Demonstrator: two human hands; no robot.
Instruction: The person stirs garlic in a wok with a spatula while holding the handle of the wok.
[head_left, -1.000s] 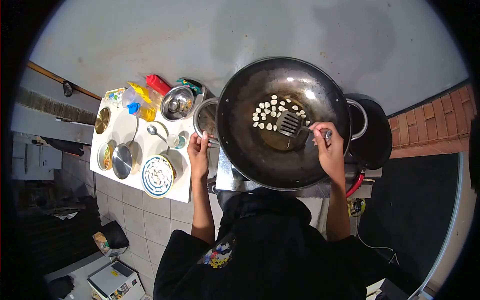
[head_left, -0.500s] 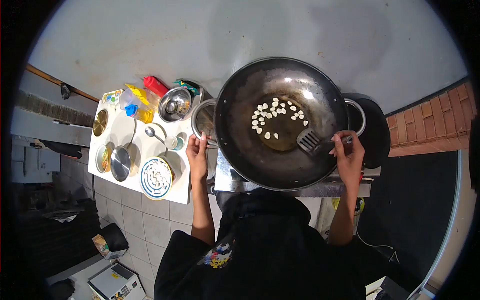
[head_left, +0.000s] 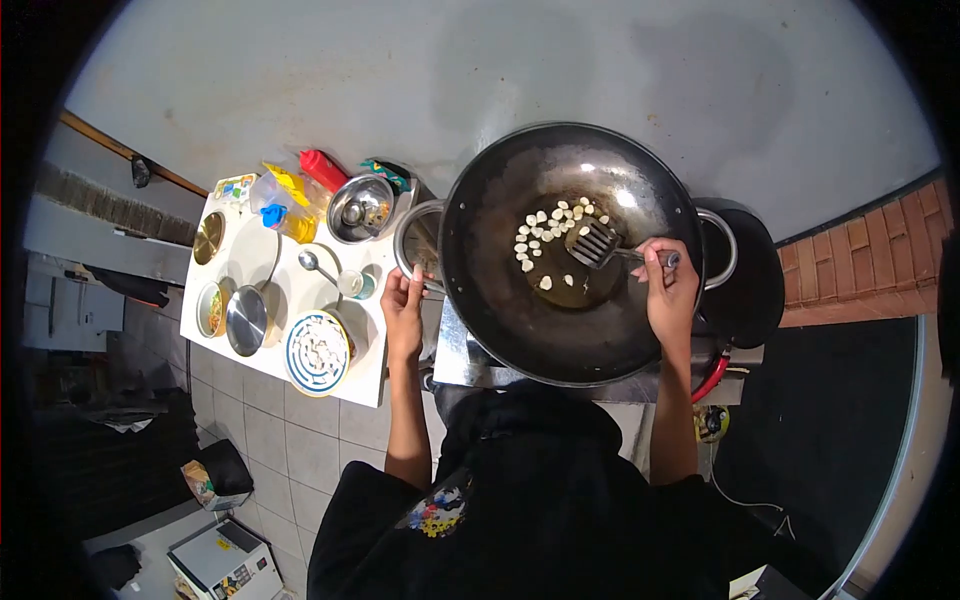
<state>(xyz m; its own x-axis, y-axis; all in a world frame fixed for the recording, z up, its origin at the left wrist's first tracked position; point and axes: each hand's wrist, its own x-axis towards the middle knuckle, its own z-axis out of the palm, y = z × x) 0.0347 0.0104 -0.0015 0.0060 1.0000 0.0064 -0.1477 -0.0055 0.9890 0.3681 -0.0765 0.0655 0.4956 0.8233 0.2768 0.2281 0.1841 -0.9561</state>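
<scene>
Wok sits centre-right of frame. Left hand has its grip closed on the left handle. Right hand has its grip clamped on the spatula, whose head is among pale pieces, possibly garlic. Counter at left holds a steel bowl.

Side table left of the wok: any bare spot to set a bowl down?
Bare strip of table between ladle, steel lid and patterned plate. Smaller gap at the near corner, between that plate and the left hand gripping the wok handle. Back edge crowded: bottles, steel bowl.
</scene>
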